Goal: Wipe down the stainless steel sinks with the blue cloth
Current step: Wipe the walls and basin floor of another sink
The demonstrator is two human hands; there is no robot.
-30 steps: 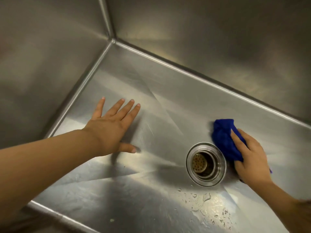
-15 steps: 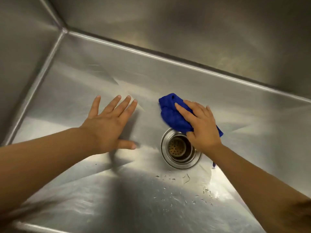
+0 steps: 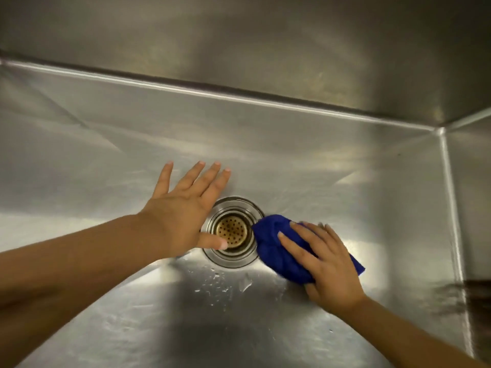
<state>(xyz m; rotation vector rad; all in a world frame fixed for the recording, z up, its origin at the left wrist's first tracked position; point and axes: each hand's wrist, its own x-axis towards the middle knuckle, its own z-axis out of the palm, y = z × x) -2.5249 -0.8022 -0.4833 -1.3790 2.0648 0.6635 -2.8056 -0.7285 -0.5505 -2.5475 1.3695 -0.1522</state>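
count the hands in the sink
2. The left hand is spread open left of the drain strainer, thumb over its rim; the right hand presses the blue cloth right of it. None seems hidden.

Deep blue cloth [image 3: 276, 251]; grey brushed-steel sink [image 3: 292, 160]; brass-coloured strainer [image 3: 231, 231] dotted with dark holes, ringed in silver.

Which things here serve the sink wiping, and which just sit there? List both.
Job: blue cloth; right hand pressing it; left hand, fingers spread; sink.
Just there: drain strainer; water droplets beside it.
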